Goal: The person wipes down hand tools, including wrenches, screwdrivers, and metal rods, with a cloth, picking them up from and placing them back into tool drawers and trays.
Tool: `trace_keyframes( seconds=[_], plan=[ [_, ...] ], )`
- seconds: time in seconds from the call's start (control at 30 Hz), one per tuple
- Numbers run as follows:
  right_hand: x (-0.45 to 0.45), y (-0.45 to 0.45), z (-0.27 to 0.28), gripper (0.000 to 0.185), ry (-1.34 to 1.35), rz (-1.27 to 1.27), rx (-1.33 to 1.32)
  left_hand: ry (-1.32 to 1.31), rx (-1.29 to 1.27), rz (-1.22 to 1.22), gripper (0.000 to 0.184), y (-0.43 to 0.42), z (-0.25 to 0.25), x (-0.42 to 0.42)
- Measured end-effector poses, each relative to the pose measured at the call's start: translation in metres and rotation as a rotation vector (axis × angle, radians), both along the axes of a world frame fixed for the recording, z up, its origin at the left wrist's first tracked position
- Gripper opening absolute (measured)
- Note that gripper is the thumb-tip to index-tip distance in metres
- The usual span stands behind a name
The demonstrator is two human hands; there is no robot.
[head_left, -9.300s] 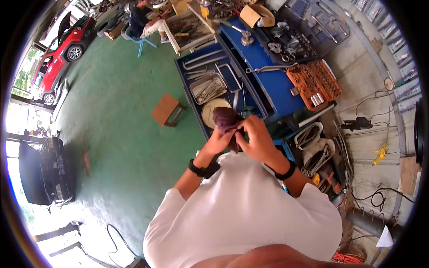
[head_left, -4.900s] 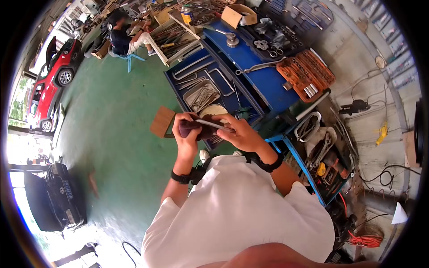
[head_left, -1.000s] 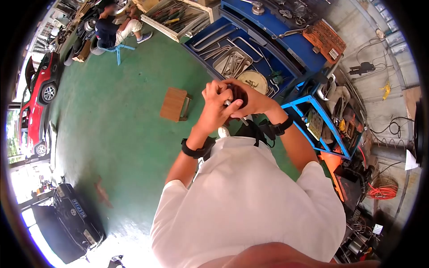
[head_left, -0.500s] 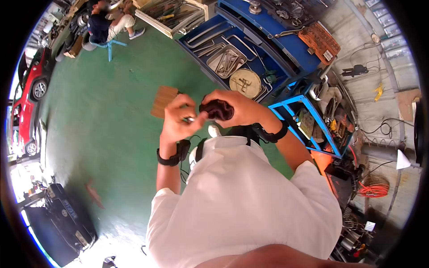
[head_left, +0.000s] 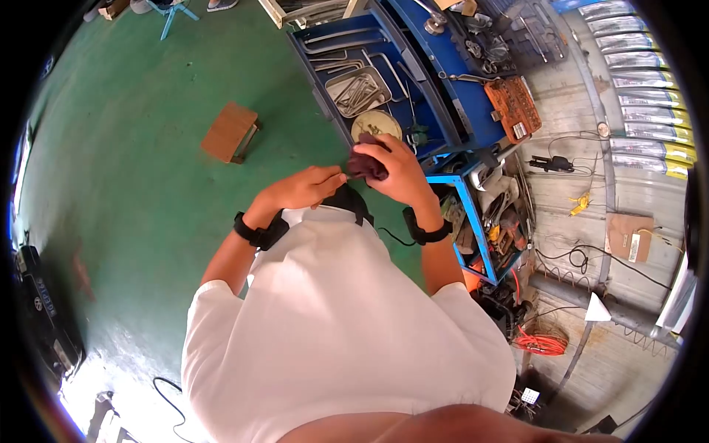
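Observation:
Just in front of the white shirt, my right hand [head_left: 401,171] is wrapped round a dark maroon cloth [head_left: 367,166]. My left hand [head_left: 301,188] is closed on a thin metal tool [head_left: 352,176], whose far end meets the cloth; most of the tool is hidden in the fingers. Beyond the cloth is an open blue drawer [head_left: 323,91]. It holds a metal tray [head_left: 385,94] of small tools, a round cream lid [head_left: 389,125] with small pieces on it, and several bent bars.
A wooden stool [head_left: 230,131] stands on the green floor at the left. An orange socket set [head_left: 509,108] lies on the blue cabinet [head_left: 473,103]. At the right is a blue-framed cart [head_left: 473,221] of tools; a person's shoe [head_left: 221,5] shows at the top.
The view has swung, so the stool and drawer sit higher and further left. My left hand has moved lower, its wrist now more sideways, and the tool touches the cloth.

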State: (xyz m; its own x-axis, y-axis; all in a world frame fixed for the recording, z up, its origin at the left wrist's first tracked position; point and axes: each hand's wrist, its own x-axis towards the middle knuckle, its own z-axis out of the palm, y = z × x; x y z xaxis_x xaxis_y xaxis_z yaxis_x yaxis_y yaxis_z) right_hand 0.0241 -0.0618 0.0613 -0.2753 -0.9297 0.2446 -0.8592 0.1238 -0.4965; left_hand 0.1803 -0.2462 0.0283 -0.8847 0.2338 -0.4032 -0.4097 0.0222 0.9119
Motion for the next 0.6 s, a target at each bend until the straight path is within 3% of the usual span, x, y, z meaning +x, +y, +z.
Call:
trace_keyframes(
  seconds=[0.07, 0.13, 0.2, 0.37, 0.47, 0.6],
  plan=[
    [0.008, -0.011, 0.003, 0.063, 0.085, 0.004, -0.022, 0.085, 0.039, 0.004, 0.034, 0.003, -0.022, 0.003],
    [0.011, -0.025, 0.003, 0.062, 0.159, 0.108, -0.074, 0.291, 0.004, 0.179, 0.032, 0.003, -0.021, 0.004],
    [0.011, -0.031, -0.002, 0.061, 0.155, 0.126, -0.102, 0.299, -0.017, 0.209, 0.033, -0.005, -0.016, 0.005],
    [-0.016, -0.017, -0.026, 0.060, 0.056, 0.063, -0.037, 0.223, -0.160, 0.193, 0.035, -0.041, 0.002, 0.022],
    [-0.031, -0.007, -0.030, 0.059, 0.018, 0.011, -0.011, 0.212, -0.064, 0.307, 0.037, -0.050, -0.015, 0.037],
    [-0.029, -0.001, -0.036, 0.052, -0.276, -0.078, -0.100, 0.235, 0.085, 0.452, 0.033, -0.055, -0.027, 0.044]
  ],
)
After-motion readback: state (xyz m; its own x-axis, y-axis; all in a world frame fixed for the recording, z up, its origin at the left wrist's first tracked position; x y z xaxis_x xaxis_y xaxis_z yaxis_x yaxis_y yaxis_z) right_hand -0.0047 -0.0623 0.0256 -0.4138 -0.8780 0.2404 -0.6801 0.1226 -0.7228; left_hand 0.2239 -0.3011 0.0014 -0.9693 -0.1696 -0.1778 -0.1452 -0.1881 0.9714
